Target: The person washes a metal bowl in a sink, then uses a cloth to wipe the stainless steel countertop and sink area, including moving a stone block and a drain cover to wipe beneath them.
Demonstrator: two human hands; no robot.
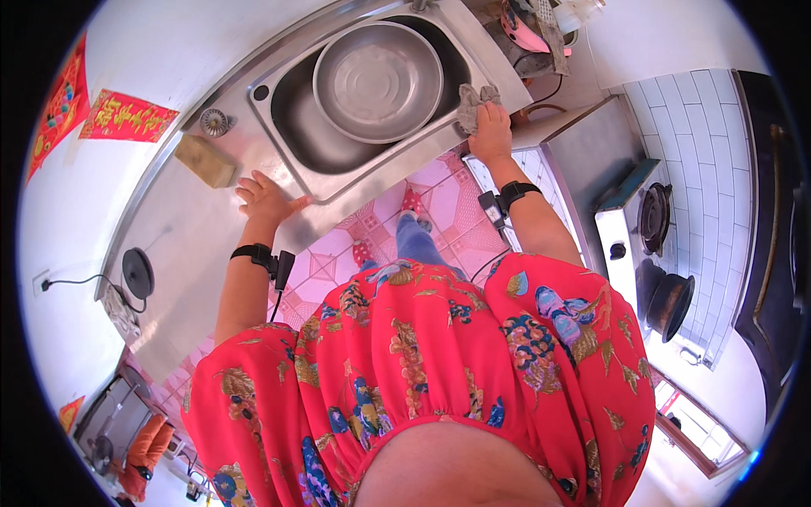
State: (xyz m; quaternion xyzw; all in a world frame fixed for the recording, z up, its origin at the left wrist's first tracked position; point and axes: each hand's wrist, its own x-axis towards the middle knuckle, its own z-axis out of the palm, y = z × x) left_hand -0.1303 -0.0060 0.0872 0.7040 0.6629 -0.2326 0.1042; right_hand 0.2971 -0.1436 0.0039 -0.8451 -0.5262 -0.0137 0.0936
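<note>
My right hand [491, 132] presses a crumpled grey cloth [470, 109] onto the rim at the sink's right front corner. Spread fingers of my left hand [263, 198] rest on the stainless steel counter [190, 253], with the thumb near the sink's left front corner and nothing held. Between the hands is the metal sink [305, 136]. A wide, round metal basin [380, 82] sits in it, covering much of its bowl. Just beyond my left hand lies a yellowish block [206, 161], a sponge or a bar of soap. Behind that stands a metal sink strainer [214, 122].
A black round appliance base [137, 272] lies on the left counter, its cord running to a wall socket. At right is a gas stove [633, 222] with a dark pan [670, 305]. A pink appliance [526, 28] stands beyond the sink. Pink patterned tiles [443, 190] cover the floor.
</note>
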